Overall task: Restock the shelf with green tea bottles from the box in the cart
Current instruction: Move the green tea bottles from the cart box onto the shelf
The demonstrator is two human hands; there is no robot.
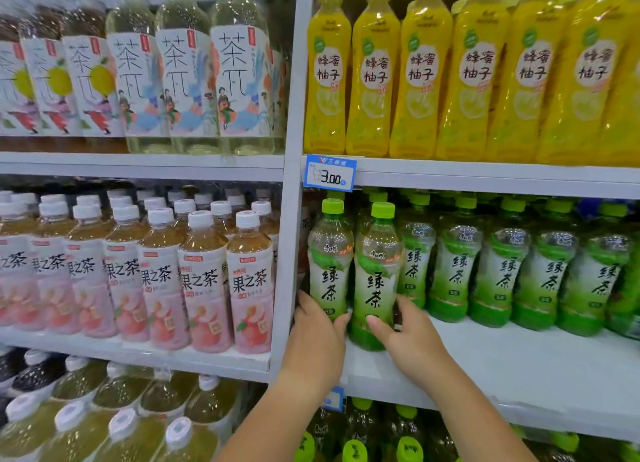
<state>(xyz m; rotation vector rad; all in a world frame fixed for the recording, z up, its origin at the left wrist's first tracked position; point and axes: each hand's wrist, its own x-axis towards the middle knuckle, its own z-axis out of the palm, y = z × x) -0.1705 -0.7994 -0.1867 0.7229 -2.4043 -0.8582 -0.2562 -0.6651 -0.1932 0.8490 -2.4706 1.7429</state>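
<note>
Two green tea bottles with green caps stand upright at the left front of the white shelf [502, 368]. My left hand [317, 333] wraps the base of the left green tea bottle [330, 264]. My right hand [405, 337] grips the lower part of the right green tea bottle [375, 278]. Behind and to the right, a row of more green tea bottles [502, 264] stands further back on the same shelf. The box and the cart are out of view.
A grey upright post [289, 254] borders the shelf on the left. A blue price tag [329, 173] hangs above the bottles. Yellow honey pomelo bottles [450, 74] fill the shelf above; pink fruit tea bottles [207, 281] stand to the left. The shelf front right of my hands is bare.
</note>
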